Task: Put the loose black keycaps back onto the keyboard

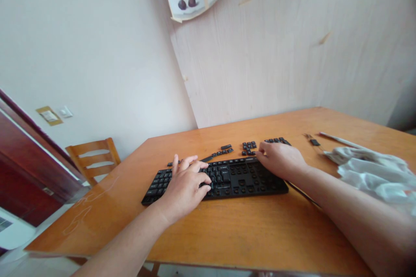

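Passage lies open over the glossy orange-brown wooden table (240,233) at lower centre, between the left forearm (130,238) and right forearm (331,197), and at centre left. A long black plastic keyboard (240,182) bars the centre, with loose black keycaps (249,144) behind; a crumpled translucent white plastic bag (373,173) blocks the right edge.
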Action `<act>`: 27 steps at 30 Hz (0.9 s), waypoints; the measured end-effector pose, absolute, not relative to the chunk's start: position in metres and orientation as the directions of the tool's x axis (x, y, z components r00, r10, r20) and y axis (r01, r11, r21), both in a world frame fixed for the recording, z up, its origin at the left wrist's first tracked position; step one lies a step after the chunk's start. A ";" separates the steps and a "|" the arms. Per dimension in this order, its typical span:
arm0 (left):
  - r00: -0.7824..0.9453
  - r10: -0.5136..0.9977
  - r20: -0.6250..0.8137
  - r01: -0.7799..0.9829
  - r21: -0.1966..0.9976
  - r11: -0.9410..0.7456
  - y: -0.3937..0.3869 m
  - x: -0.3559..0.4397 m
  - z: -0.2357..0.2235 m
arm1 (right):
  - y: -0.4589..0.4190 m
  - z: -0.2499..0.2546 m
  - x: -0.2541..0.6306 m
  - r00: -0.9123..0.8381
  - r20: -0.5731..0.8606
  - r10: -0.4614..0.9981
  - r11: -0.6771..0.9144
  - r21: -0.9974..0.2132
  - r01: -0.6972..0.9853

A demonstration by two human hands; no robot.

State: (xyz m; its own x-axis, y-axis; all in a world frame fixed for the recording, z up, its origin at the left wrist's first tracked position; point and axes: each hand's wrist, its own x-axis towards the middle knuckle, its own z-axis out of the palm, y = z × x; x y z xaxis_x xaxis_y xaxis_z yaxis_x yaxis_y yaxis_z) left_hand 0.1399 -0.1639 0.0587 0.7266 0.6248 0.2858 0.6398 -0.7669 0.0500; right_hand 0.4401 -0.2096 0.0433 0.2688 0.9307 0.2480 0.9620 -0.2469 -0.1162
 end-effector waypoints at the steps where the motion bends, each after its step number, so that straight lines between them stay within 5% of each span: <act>1: 0.730 0.622 0.285 0.638 0.044 -0.769 -0.164 0.140 0.058 | -0.209 0.043 0.440 0.267 0.248 0.931 -0.244 -0.117 0.963; 27: 0.777 0.535 0.331 0.582 -0.055 -0.811 -0.169 0.141 0.053 | -0.210 0.043 0.438 0.260 0.226 0.939 -0.237 -0.122 0.964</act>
State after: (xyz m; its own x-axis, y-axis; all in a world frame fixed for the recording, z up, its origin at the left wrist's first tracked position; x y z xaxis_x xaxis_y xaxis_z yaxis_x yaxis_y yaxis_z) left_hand 0.1413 -0.1685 0.0526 0.7772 0.5353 0.3308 0.5822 -0.8112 -0.0550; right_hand 0.4379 -0.2105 0.0435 0.2596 0.9389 0.2261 0.9638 -0.2372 -0.1217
